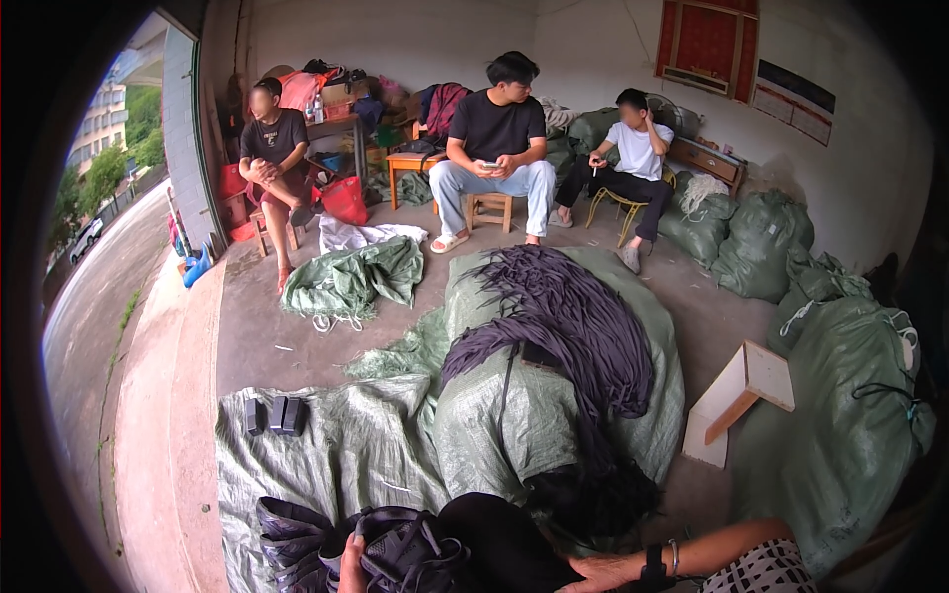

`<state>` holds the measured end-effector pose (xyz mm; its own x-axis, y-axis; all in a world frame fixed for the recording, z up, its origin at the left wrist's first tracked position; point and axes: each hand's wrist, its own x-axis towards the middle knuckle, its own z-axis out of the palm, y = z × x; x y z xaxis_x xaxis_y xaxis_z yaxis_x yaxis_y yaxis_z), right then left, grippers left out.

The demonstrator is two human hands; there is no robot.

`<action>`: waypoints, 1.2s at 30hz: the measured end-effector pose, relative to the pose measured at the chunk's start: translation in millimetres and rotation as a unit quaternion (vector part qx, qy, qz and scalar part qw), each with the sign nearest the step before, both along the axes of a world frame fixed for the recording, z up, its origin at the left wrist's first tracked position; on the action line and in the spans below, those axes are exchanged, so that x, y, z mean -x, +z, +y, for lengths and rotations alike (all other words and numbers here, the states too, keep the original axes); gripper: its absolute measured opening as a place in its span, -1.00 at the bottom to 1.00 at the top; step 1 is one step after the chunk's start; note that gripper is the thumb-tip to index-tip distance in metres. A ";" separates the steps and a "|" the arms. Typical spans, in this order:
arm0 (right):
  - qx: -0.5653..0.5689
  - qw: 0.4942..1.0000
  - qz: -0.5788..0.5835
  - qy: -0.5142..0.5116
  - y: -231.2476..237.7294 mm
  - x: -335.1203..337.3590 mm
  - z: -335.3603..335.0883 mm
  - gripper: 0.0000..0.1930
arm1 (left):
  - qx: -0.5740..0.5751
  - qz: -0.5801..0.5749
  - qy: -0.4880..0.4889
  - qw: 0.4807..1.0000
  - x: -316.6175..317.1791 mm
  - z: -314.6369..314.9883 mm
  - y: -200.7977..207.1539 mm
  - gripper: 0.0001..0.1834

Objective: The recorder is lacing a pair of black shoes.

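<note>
At the bottom edge, my left hand (350,571) grips a dark grey shoe upper (410,553) with laces, thumb on top. Left of it lies a short stack of similar dark uppers (287,534) on a green woven sheet (346,455). My right hand (605,571), with a black watch on the wrist, lies flat with fingers stretched to the left, holding nothing, against a black rounded cloth shape (494,539). Just ahead, a big bundle of dark purple laces (563,316) is draped over a stuffed green sack (514,425).
Three seated people face me at the back: one on the left (275,148), one in the middle (496,138), one on the right (633,158). Full green sacks (850,415) line the right wall. A tipped wooden stool (741,390) lies right; small black blocks (277,415) sit on the sheet.
</note>
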<state>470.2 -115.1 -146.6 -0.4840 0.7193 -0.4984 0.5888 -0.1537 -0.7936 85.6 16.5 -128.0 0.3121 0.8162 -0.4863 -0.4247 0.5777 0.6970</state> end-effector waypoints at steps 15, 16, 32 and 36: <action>-0.020 1.000 -0.005 0.006 -0.5 0.8 -0.9 -0.03 | -0.001 -0.047 -0.001 0.999 1.7 1.6 -3.8 -0.34; -0.012 1.000 -0.003 0.005 3.1 1.4 0.4 -0.04 | 0.005 -0.063 -0.004 0.998 1.3 1.8 -3.2 -0.35; 0.087 0.996 -0.003 -0.005 38.4 11.5 5.8 -0.08 | 0.056 0.102 0.037 0.992 7.5 -7.9 5.9 -0.40; 0.061 0.992 -0.081 0.077 8.2 -0.5 8.8 0.12 | -0.033 -0.024 -0.006 0.999 2.4 0.4 3.5 -0.41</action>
<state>470.7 -106.3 -138.3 -0.4893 0.5720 -0.6583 0.7316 -0.1418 -0.6669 83.2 16.9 -124.5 0.3432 0.8419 -0.4165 -0.4519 0.5367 0.7126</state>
